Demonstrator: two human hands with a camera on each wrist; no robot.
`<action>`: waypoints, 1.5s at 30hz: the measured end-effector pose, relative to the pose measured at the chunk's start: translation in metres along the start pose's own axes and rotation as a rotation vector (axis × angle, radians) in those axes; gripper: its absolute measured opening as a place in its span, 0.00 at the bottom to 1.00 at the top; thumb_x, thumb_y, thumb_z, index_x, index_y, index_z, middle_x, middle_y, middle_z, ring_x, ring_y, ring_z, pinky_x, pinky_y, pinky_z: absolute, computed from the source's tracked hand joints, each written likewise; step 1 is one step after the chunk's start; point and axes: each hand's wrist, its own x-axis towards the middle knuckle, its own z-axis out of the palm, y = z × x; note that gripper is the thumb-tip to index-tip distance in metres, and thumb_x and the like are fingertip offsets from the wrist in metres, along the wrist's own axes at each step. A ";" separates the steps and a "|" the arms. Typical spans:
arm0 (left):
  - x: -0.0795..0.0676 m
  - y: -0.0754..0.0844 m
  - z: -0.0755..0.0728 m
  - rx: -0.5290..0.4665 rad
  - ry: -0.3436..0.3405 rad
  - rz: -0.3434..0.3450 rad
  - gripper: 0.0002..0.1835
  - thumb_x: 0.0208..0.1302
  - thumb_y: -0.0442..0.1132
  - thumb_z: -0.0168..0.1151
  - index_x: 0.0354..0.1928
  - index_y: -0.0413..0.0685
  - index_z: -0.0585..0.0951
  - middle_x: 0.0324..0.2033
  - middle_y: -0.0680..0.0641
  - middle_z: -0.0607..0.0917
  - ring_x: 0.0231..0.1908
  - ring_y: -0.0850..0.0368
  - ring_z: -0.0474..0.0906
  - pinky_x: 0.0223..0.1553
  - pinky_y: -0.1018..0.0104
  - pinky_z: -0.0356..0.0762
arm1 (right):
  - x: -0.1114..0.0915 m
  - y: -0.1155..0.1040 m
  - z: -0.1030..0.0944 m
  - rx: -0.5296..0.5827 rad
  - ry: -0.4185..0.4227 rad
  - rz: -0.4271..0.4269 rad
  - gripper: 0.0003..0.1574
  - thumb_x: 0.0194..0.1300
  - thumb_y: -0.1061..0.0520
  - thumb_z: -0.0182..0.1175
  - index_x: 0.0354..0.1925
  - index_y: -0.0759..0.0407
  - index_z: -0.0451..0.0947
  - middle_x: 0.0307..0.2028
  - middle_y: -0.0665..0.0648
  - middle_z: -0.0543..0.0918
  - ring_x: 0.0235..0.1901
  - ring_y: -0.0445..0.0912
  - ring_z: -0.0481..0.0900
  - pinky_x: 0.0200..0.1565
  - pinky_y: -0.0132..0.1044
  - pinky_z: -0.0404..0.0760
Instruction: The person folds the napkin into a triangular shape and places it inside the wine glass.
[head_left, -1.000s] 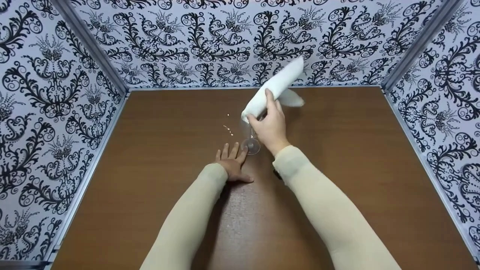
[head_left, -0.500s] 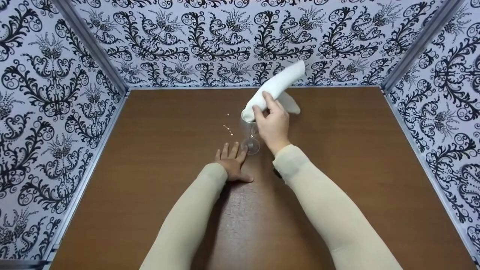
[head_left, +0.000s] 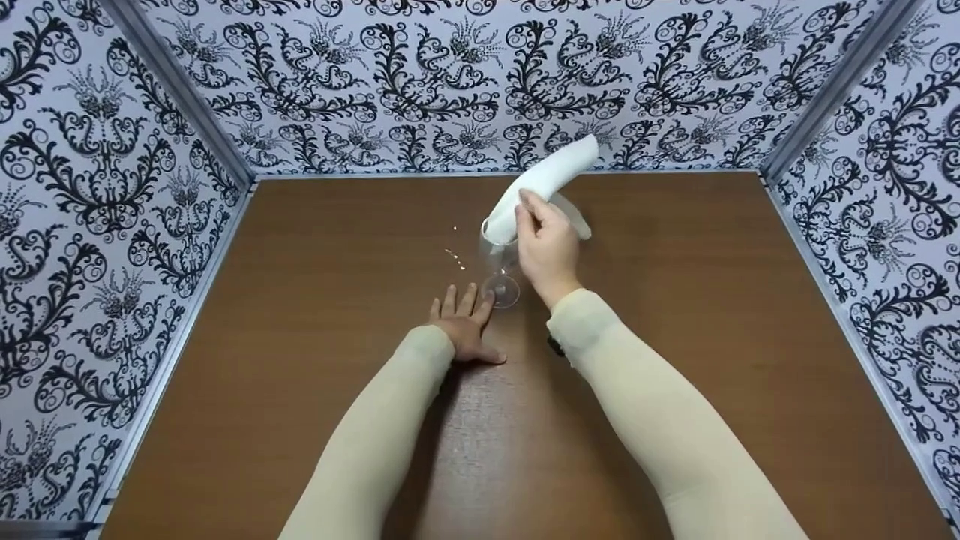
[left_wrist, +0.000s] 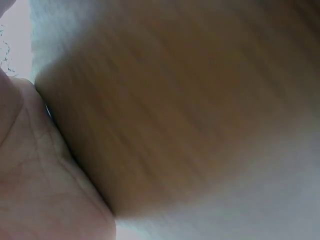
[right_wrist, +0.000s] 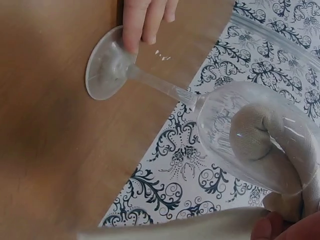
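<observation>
A clear wine glass (head_left: 501, 291) (right_wrist: 108, 70) stands upright on the brown table (head_left: 315, 247). My left hand (head_left: 466, 331) (right_wrist: 145, 20) lies flat with fingers spread, and its index fingertip rests on the glass's foot. The palm side of that hand (left_wrist: 45, 170) fills the left of the left wrist view. Between thumb and fingers my right hand (head_left: 551, 247) pinches a rolled white cloth napkin (head_left: 551, 171) (right_wrist: 250, 132). The napkin's folded lower end is inside the bowl; its upper part leans out to the right, with a second flap hanging behind the hand.
Small white specks (head_left: 457, 259) lie on the table left of the glass. Walls with a black-and-white scroll pattern (head_left: 420, 90) close off the back and both sides, joined by grey metal posts (head_left: 180, 97).
The napkin has come down a little, deeper into the bowl, and its upper end has dropped. My right fingers have closed into a tighter pinch. The left hand has stayed put.
</observation>
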 end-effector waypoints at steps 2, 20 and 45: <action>0.001 0.000 0.000 -0.005 0.005 0.006 0.68 0.54 0.81 0.63 0.85 0.69 0.32 0.84 0.46 0.25 0.82 0.34 0.18 0.80 0.31 0.26 | 0.001 -0.001 -0.001 -0.012 0.010 0.010 0.21 0.73 0.60 0.64 0.62 0.61 0.85 0.51 0.64 0.90 0.49 0.54 0.87 0.55 0.44 0.85; 0.003 0.000 0.002 -0.003 0.019 0.013 0.69 0.54 0.81 0.63 0.85 0.68 0.33 0.84 0.45 0.26 0.82 0.33 0.18 0.80 0.32 0.26 | -0.005 -0.006 -0.006 -0.077 -0.124 0.160 0.30 0.78 0.49 0.59 0.75 0.48 0.73 0.67 0.58 0.82 0.62 0.53 0.84 0.65 0.49 0.80; 0.003 -0.001 -0.001 -0.005 -0.009 0.005 0.68 0.55 0.82 0.62 0.85 0.68 0.32 0.84 0.45 0.25 0.82 0.34 0.17 0.80 0.32 0.25 | -0.009 0.002 0.000 -0.147 -0.035 0.104 0.29 0.70 0.52 0.65 0.68 0.54 0.81 0.45 0.63 0.92 0.34 0.58 0.84 0.47 0.54 0.84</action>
